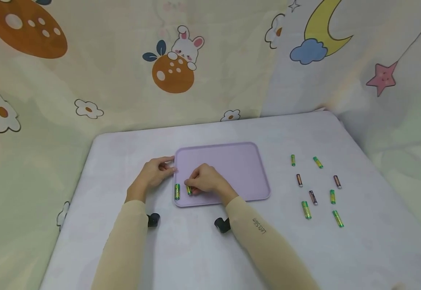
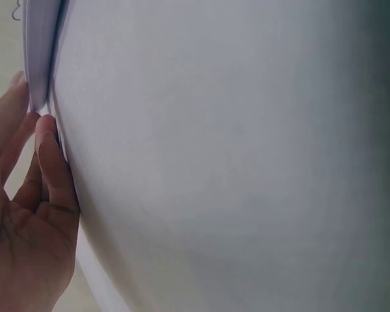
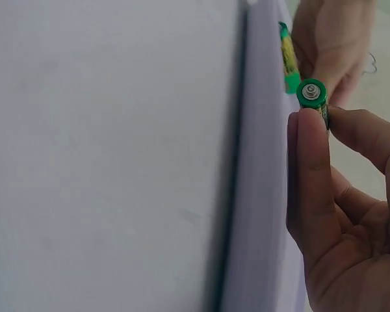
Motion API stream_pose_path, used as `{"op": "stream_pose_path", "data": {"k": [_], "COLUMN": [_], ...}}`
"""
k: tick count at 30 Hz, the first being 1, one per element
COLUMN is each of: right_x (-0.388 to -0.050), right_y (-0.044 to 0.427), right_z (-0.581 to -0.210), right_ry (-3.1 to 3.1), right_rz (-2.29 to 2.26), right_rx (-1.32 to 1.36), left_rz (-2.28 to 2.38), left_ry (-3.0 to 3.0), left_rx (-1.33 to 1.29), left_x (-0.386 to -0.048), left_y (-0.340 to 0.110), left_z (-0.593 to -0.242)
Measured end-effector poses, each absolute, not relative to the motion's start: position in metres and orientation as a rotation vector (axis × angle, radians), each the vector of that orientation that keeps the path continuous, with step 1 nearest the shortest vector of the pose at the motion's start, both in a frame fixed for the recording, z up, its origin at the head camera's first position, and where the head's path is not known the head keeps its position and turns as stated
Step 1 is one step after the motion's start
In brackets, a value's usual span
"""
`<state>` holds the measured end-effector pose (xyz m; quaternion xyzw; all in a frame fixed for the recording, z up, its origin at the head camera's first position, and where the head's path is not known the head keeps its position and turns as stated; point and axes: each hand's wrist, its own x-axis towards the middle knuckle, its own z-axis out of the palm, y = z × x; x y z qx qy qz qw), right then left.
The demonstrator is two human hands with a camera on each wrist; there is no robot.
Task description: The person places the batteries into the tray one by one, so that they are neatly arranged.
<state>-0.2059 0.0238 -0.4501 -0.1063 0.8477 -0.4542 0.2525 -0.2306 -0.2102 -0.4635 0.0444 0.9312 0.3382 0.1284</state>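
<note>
A green-and-yellow battery (image 1: 189, 190) is pinched between the thumb and fingers of my right hand (image 1: 207, 178), over the near left part of the lilac tray (image 1: 228, 169). In the right wrist view the held battery (image 3: 312, 94) shows its metal button end. Another green battery (image 1: 177, 191) lies in the tray along its left edge. My left hand (image 1: 154, 172) is at the tray's left side, its fingertips touching the rim. From the left wrist, the fingers of the left hand (image 2: 36, 201) look fairly straight beside the tray edge (image 2: 40, 52).
Right of the tray, several loose batteries lie on the white table (image 1: 196, 249): green ones such as the large battery (image 1: 306, 210), and brown ones such as the small battery (image 1: 313, 197). A patterned cloth (image 1: 123, 72) hangs behind the table.
</note>
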Motion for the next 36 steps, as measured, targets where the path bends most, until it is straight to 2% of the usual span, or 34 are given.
{"op": "stream_pose_path", "data": {"k": [7,28,36], "right_x": [-0.2,-0.191,-0.179], "right_y": [0.012,0.007,0.021], "right_z": [-0.456,-0.451,-0.435], "right_ry": [2.362,2.401,2.326], "right_rz": [-1.219,-1.176,-1.255], "right_rx": [-0.211,-0.235,-0.395], "left_rz": [0.994,0.993,1.003], "left_ry": [2.7,2.696,2.7], "left_rx": [0.145,0.127,0.101], "left_x": [-0.23,-0.229,-0.229], "left_y": [-0.211,-0.208,-0.208], "left_z": [-0.464,-0.462,-0.463]}}
